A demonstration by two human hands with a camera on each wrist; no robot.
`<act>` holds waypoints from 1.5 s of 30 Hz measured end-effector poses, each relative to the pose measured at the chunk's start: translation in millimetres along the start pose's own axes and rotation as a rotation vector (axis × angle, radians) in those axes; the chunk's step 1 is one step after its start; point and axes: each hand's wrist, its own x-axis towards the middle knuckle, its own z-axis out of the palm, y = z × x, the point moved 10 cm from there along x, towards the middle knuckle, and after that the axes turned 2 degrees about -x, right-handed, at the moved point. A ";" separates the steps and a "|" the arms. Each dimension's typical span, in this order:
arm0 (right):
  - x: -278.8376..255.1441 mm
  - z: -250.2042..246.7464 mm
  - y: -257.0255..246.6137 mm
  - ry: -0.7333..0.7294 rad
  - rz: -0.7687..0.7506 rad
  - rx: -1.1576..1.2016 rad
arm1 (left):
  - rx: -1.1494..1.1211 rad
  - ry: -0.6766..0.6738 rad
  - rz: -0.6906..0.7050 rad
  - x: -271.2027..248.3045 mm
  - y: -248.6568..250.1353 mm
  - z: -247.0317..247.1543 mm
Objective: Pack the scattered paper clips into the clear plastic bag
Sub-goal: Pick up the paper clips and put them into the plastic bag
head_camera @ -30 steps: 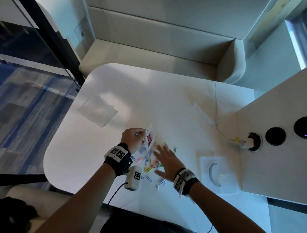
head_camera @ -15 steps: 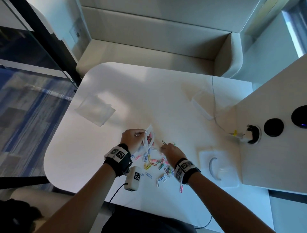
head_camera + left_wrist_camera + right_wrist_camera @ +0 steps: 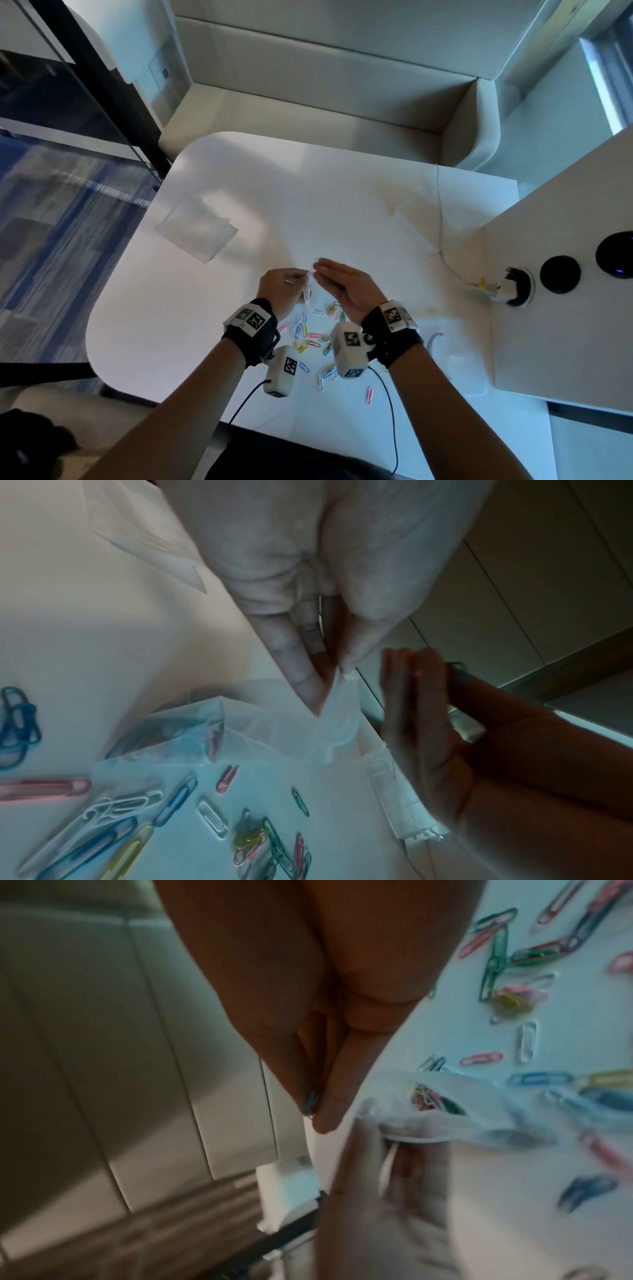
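My left hand [image 3: 284, 287] pinches the rim of the clear plastic bag [image 3: 310, 291] and holds it up above the white table [image 3: 205, 308]. The bag [image 3: 445, 1104] gapes open with several coloured clips at its bottom. My right hand [image 3: 342, 287] is right beside the bag's mouth, its fingers straight and together. A blue and red clip [image 3: 310, 1103] is pinched between its thumb and fingers. Several coloured paper clips [image 3: 308, 337] lie scattered on the table below both wrists, and the left wrist view shows these paper clips [image 3: 171, 804] under the bag [image 3: 274, 731].
More clear plastic bags [image 3: 198, 233] lie flat at the table's far left. A white cable [image 3: 442, 240] runs to a white side panel with black round sockets [image 3: 560, 274] on the right. A white moulded piece [image 3: 455, 359] sits near my right wrist. A bench stands behind.
My right hand went from flat over the clips to gathering some, then rose to the bag's mouth. My left hand kept holding the bag up.
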 end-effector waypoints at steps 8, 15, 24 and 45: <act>5.3 1.4 5.8 0.174 -0.205 -1.022 | 0.016 0.003 0.006 6.3 -0.7 -2.3; -9.7 -12.6 -39.4 0.277 -0.423 -0.974 | -0.006 0.032 -0.002 10.4 -1.2 -16.9; 22.2 -82.6 63.2 0.364 -0.170 -1.646 | -0.052 0.106 -0.017 13.2 -13.9 -65.5; -19.2 -70.5 100.4 -0.270 -0.455 -2.391 | -0.136 0.124 -0.030 15.7 -32.6 -68.9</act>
